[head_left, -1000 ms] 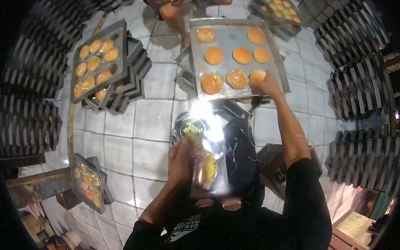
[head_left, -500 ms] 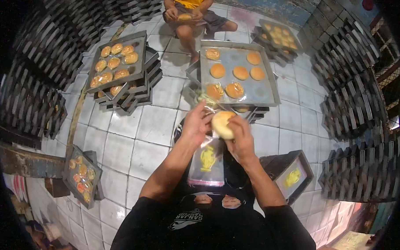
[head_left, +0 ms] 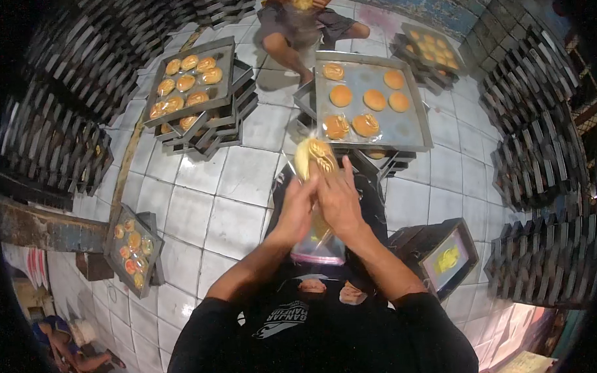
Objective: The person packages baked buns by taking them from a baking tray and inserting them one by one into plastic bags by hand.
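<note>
A round bun sits in a clear plastic bag with a printed pattern, held up before me, just short of the large tray. My left hand is closed on the bag and bun from the left side. Pressed against the near end of the bun is my right hand, its fingers partly hidden by the plastic and blurred. Below my hands, a stack of clear printed bags with a pink edge lies on my lap.
Ahead stands a large metal tray with bare and bagged buns. Stacked trays of bagged buns rise at the left, a smaller tray nearer. Right is a box holding printed bags. Another person sits opposite, handling a bun.
The bun has gone from my right hand into the plastic bag. Both hands have come together around it. My view has shifted slightly, moving the trays rightward and up.
</note>
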`<action>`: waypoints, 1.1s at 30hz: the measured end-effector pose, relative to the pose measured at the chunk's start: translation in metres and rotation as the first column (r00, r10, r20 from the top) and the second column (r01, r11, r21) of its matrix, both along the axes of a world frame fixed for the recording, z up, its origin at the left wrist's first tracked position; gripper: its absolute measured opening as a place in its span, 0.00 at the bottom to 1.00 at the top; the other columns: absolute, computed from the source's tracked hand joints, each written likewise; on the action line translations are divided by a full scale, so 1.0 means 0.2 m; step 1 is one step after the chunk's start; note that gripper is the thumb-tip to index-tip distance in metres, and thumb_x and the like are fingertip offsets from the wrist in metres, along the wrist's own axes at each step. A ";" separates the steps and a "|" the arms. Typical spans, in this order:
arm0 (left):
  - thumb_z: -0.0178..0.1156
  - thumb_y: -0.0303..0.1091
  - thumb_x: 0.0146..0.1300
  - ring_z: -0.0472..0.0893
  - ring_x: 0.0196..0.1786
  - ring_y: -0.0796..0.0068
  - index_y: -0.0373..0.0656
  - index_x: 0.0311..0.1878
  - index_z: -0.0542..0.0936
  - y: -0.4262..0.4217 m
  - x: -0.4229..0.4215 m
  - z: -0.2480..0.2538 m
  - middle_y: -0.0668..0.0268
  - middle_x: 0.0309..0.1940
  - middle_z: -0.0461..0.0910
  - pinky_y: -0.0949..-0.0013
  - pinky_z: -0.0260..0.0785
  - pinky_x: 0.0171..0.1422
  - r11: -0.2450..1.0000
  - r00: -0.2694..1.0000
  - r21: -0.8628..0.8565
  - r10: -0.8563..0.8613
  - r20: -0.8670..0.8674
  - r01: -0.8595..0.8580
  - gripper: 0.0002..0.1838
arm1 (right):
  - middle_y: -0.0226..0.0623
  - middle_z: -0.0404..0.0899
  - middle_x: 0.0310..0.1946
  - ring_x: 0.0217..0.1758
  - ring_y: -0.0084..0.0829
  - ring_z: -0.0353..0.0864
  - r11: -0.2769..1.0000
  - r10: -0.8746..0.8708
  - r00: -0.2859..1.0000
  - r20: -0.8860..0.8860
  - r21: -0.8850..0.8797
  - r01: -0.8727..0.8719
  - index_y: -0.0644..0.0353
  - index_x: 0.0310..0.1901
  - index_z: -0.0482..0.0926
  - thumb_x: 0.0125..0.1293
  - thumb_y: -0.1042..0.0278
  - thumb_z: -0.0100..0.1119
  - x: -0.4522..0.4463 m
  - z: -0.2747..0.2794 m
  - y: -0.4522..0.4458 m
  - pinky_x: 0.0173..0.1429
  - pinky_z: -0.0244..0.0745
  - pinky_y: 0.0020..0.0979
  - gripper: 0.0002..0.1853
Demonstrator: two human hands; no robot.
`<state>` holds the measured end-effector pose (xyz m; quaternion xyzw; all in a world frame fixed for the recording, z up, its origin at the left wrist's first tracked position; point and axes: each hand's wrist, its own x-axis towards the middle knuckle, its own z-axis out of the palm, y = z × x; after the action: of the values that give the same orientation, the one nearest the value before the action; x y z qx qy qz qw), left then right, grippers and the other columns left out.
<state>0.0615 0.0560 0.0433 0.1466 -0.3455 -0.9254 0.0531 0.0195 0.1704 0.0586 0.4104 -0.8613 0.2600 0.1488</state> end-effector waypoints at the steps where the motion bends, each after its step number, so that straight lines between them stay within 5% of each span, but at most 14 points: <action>1: 0.47 0.42 0.82 0.76 0.70 0.63 0.45 0.74 0.68 -0.05 -0.05 -0.06 0.62 0.68 0.76 0.57 0.66 0.77 0.999 1.000 0.050 0.013 -0.007 -0.013 0.24 | 0.52 0.78 0.63 0.70 0.49 0.74 1.000 -0.012 0.999 0.031 0.022 0.011 0.65 0.69 0.72 0.68 0.72 0.56 0.00 0.04 0.01 0.83 0.50 0.61 0.27; 5: 0.49 0.42 0.80 0.77 0.67 0.63 0.44 0.71 0.71 -0.05 -0.22 0.03 0.61 0.65 0.77 0.56 0.67 0.75 0.940 0.992 0.340 0.046 -0.114 -0.004 0.21 | 0.51 0.80 0.55 0.68 0.49 0.76 0.998 -0.002 0.999 -0.034 -0.061 0.000 0.64 0.64 0.75 0.66 0.74 0.55 -0.14 -0.03 -0.07 0.83 0.52 0.60 0.24; 7: 0.50 0.46 0.80 0.78 0.65 0.62 0.43 0.67 0.72 0.04 -0.28 -0.03 0.59 0.61 0.79 0.57 0.69 0.74 0.974 0.975 0.079 0.216 -0.060 -0.211 0.21 | 0.50 0.81 0.54 0.66 0.50 0.77 0.999 0.007 1.000 -0.031 -0.038 -0.008 0.63 0.62 0.76 0.67 0.74 0.59 -0.17 0.07 -0.02 0.80 0.55 0.61 0.21; 15: 0.37 0.65 0.80 0.78 0.66 0.49 0.40 0.69 0.74 -0.15 -0.36 -0.09 0.52 0.64 0.79 0.41 0.74 0.69 0.914 0.993 0.398 -0.108 0.047 0.081 0.37 | 0.42 0.80 0.37 0.42 0.40 0.83 0.953 0.271 0.834 0.481 -0.257 -0.161 0.63 0.40 0.78 0.67 0.77 0.66 0.01 0.13 0.04 0.48 0.75 0.38 0.05; 17: 0.36 0.64 0.81 0.78 0.67 0.50 0.40 0.68 0.75 -0.22 -0.37 -0.11 0.52 0.64 0.79 0.40 0.73 0.71 0.940 0.993 0.341 -0.023 0.112 -0.017 0.36 | 0.39 0.81 0.37 0.41 0.35 0.82 0.587 0.765 -0.021 0.643 -0.712 -0.385 0.62 0.36 0.78 0.68 0.76 0.67 0.13 0.28 0.08 0.47 0.75 0.34 0.06; 20: 0.35 0.68 0.79 0.79 0.66 0.52 0.41 0.68 0.73 -0.37 -0.31 -0.09 0.53 0.63 0.80 0.36 0.71 0.71 0.902 0.983 0.394 0.145 0.111 -0.178 0.39 | 0.39 0.82 0.38 0.41 0.30 0.80 0.604 0.770 -0.024 0.637 -0.740 -0.295 0.61 0.35 0.79 0.68 0.73 0.69 0.20 0.35 0.11 0.47 0.75 0.31 0.07; 21: 0.35 0.68 0.79 0.79 0.66 0.52 0.41 0.68 0.73 -0.35 -0.30 -0.09 0.53 0.63 0.80 0.36 0.71 0.71 0.900 0.982 0.397 0.150 0.113 -0.183 0.39 | 0.40 0.83 0.40 0.42 0.28 0.80 0.873 0.487 0.321 0.812 -0.452 -0.182 0.63 0.39 0.80 0.67 0.75 0.69 0.13 0.30 0.10 0.46 0.76 0.29 0.06; 22: 0.34 0.68 0.79 0.79 0.66 0.52 0.41 0.68 0.74 -0.32 -0.27 -0.09 0.53 0.63 0.80 0.36 0.72 0.70 0.904 0.987 0.396 0.143 0.079 -0.163 0.40 | 0.38 0.84 0.41 0.41 0.24 0.80 0.847 0.439 0.705 0.557 -0.518 -0.118 0.64 0.42 0.79 0.67 0.76 0.68 0.07 0.21 0.05 0.44 0.76 0.28 0.07; 24: 0.36 0.67 0.79 0.81 0.63 0.54 0.42 0.67 0.75 -0.31 -0.27 -0.26 0.54 0.60 0.81 0.38 0.74 0.68 0.881 0.983 0.463 -0.006 -0.186 0.093 0.38 | 0.35 0.82 0.40 0.38 0.25 0.80 0.893 0.375 0.695 0.614 -0.441 -0.092 0.64 0.44 0.79 0.68 0.73 0.68 0.02 0.16 0.00 0.42 0.76 0.29 0.08; 26: 0.37 0.64 0.80 0.81 0.61 0.54 0.41 0.66 0.76 -0.26 -0.30 -0.21 0.54 0.59 0.82 0.41 0.75 0.66 0.908 1.000 0.418 -0.007 -0.028 0.018 0.35 | 0.35 0.81 0.38 0.39 0.28 0.80 0.907 0.366 0.685 0.630 -0.405 -0.113 0.63 0.44 0.78 0.68 0.71 0.68 0.04 0.13 -0.01 0.44 0.76 0.31 0.09; 29: 0.40 0.58 0.80 0.83 0.58 0.55 0.40 0.62 0.78 -0.30 -0.31 -0.17 0.54 0.55 0.84 0.45 0.78 0.63 0.905 0.991 0.415 0.050 0.121 -0.097 0.31 | 0.35 0.80 0.37 0.37 0.29 0.80 0.928 0.363 0.508 0.781 -0.257 -0.269 0.63 0.39 0.76 0.68 0.72 0.68 0.05 0.23 0.07 0.43 0.77 0.32 0.09; 31: 0.39 0.57 0.81 0.83 0.58 0.54 0.40 0.61 0.79 -0.39 -0.27 -0.18 0.54 0.55 0.84 0.44 0.77 0.64 0.908 0.982 0.378 0.149 0.116 -0.182 0.30 | 0.35 0.80 0.37 0.36 0.30 0.80 0.580 0.696 -0.507 0.509 -0.815 -0.022 0.60 0.34 0.74 0.69 0.72 0.68 0.15 0.31 0.22 0.44 0.77 0.32 0.10; 32: 0.38 0.55 0.82 0.83 0.59 0.54 0.41 0.65 0.77 -0.40 -0.23 -0.12 0.54 0.58 0.83 0.45 0.77 0.65 0.919 0.973 0.334 0.166 0.160 -0.211 0.30 | 0.40 0.80 0.39 0.39 0.33 0.83 0.589 0.798 -0.042 0.601 -0.794 -0.152 0.60 0.35 0.73 0.68 0.73 0.70 0.10 0.25 0.17 0.46 0.79 0.35 0.12; 33: 0.38 0.55 0.82 0.83 0.59 0.54 0.41 0.65 0.77 -0.35 -0.18 -0.06 0.54 0.58 0.83 0.45 0.77 0.65 0.919 0.975 0.336 0.158 0.158 -0.204 0.30 | 0.47 0.81 0.38 0.39 0.41 0.84 0.794 0.546 0.234 0.804 -0.586 0.161 0.62 0.38 0.72 0.63 0.70 0.76 0.10 0.23 0.14 0.45 0.81 0.41 0.17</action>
<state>0.0264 -0.0145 0.0305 0.2440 -0.1628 -0.9518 0.0893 0.0386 0.1989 0.1054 0.2123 -0.5876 0.7092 -0.3267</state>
